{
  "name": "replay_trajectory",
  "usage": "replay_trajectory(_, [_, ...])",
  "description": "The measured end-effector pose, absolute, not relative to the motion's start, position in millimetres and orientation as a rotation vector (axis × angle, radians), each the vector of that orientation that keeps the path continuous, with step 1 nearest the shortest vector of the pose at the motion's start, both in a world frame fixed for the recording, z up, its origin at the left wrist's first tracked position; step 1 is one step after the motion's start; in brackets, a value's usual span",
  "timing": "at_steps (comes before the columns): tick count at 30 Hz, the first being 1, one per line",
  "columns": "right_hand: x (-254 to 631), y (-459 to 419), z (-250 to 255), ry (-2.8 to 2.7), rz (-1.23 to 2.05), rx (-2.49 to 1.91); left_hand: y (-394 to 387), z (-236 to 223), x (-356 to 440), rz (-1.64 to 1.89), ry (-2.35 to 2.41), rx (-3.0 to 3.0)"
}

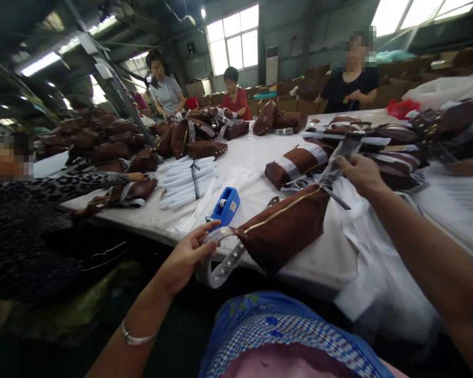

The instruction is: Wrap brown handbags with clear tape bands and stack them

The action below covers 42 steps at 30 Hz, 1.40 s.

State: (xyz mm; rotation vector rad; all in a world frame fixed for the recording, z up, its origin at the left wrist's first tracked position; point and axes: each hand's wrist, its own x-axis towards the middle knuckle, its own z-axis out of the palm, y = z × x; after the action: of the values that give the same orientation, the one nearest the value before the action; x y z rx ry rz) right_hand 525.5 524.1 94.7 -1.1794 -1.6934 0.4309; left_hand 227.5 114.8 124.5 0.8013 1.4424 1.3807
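A brown suede bag (286, 227) with a gold zipper lies tilted over the near edge of the white table (256, 157). My left hand (187, 254) is closed on a plastic-wrapped studded strap (220, 262) that loops from the bag's left end. My right hand (360, 172) is closed on the other wrapped strap end (339, 160), up and to the right of the bag. A blue tape dispenser (225, 206) stands just behind my left hand.
More brown bags (297, 163) with white paper bands lie across the table, with a bundle of white paper rolls (187, 184). A person in a leopard-print sleeve (63, 184) works at the left. Three other people sit along the far side. White sheets (378, 273) hang over the right edge.
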Motion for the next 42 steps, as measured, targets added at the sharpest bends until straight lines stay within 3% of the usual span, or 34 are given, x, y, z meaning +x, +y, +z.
replay_trajectory(3, [516,496,103,-1.731,0.348,-1.134,132,139,236,1.450,1.360,0.787])
replay_trajectory(6, [507,436,109,-1.837,0.149,-0.808,141,151,237,1.330,1.373,0.923])
replay_trajectory(11, [486,353,81,-2.553,0.325,-0.242,141,170,220,0.961,1.517,1.267])
replay_trajectory(15, [457,345,40,-2.710,0.161,-0.195,149,171,206,0.795,1.703,1.500])
replay_trajectory(20, [420,362,18,-2.544,0.075,-0.353,174,148,199,1.084,1.626,1.066])
replay_trajectory(23, [413,345,19,-2.374,0.320,-0.341,186,138,202,1.283,1.423,0.643])
replay_trajectory(25, [414,319,19,-2.307,0.667,-0.230,194,137,206,1.405,1.327,0.512])
replay_trajectory(29, [412,264,15,-2.290,1.473,-0.005,210,140,218,1.538,1.204,0.491])
replay_trajectory(35, [398,238,40,-1.772,2.260,-0.177,203,122,229,1.643,1.041,0.559])
replay_trajectory(38, [397,246,69,-1.358,2.397,-0.251,166,95,238,1.494,0.984,0.705])
replay_trajectory(42, [393,273,91,-1.140,2.223,-0.380,120,65,259,1.134,1.151,0.990])
